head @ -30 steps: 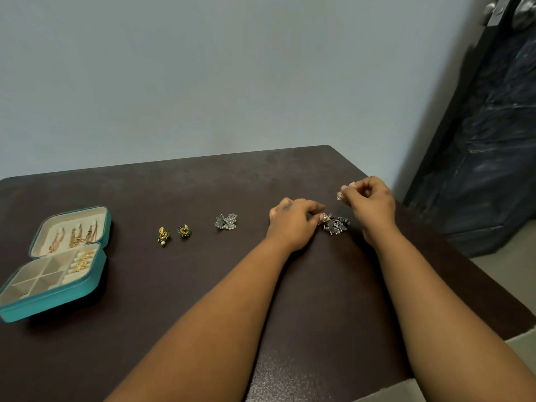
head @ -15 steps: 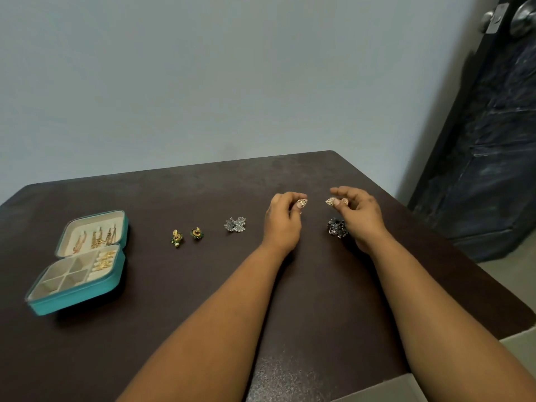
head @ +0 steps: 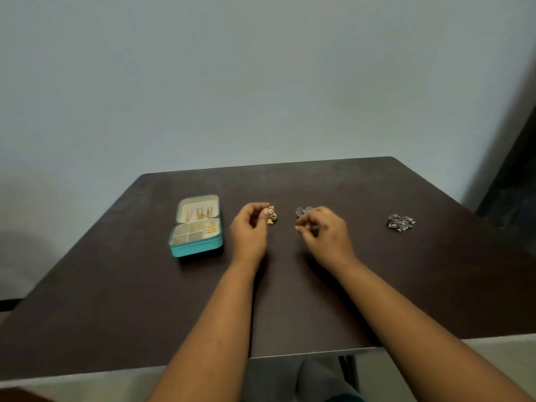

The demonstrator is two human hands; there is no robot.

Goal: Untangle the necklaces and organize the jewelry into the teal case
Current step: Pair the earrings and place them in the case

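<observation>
Head view, open teal case (head: 197, 246) holding gold pieces, left hand (head: 249, 230) pinching gold jewelry (head: 271, 215), right hand (head: 324, 232) pinching something small.

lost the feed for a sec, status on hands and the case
Left hand pinches gold piece; right hand pinches a small item, too blurred to name. Teal case open, left of hands. Dark cluster far right, untouched.

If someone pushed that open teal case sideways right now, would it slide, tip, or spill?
The teal case lies flat and low on the smooth dark table, so it would probably slide rather than tip. Its lid is folded back and the compartments are open, so a sharp shove might jostle the gold pieces inside. It looks small and likely light.
</observation>
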